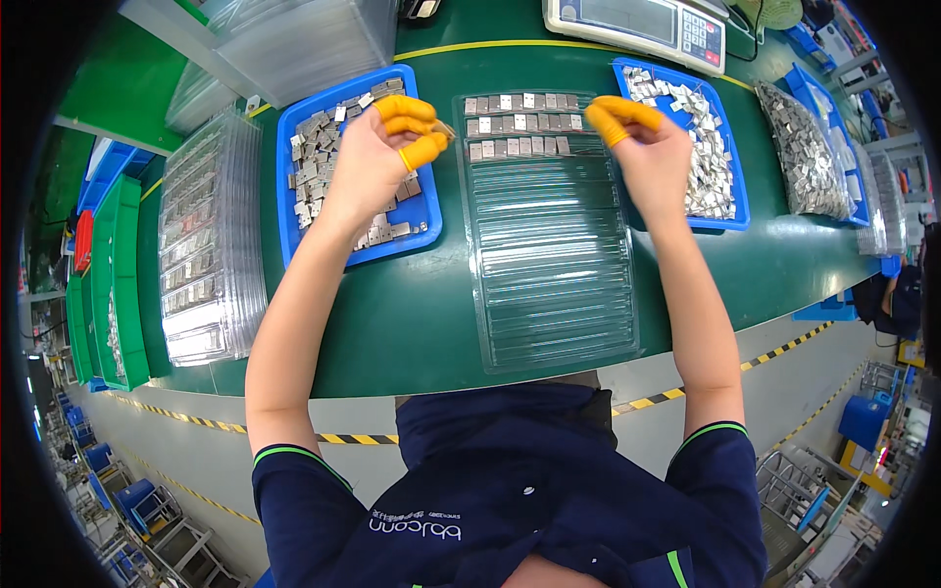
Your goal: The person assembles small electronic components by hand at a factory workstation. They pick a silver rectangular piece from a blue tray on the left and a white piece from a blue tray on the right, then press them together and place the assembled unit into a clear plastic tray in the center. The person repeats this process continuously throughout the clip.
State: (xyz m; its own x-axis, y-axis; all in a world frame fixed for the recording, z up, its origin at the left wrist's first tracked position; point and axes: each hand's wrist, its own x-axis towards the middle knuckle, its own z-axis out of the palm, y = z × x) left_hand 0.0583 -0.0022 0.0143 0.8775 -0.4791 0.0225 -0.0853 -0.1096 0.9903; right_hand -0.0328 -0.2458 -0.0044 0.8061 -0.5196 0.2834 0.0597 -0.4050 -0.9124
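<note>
My left hand [377, 162], with yellow finger cots on, is closed in a pinch on a small metal piece [447, 128]. It is held above the right edge of a blue tray [425, 206] full of loose small metal pieces. My right hand [652, 162], in similar cots, has its fingers pressed together by the upper right corner of a clear ribbed plastic tray [554, 265]. Whatever lies between those fingertips is hidden. Rows of small flat metal pieces [520, 124] sit in the clear tray's far slots; its nearer slots hold none.
Right of my right hand lies another blue tray [742, 191] of silvery pieces. Beyond stand a digital scale [652, 29] and a bag of metal parts [806, 147]. At left are stacked filled clear trays [211, 245] and a green bin [123, 284]. The green table [392, 333] ends before my body.
</note>
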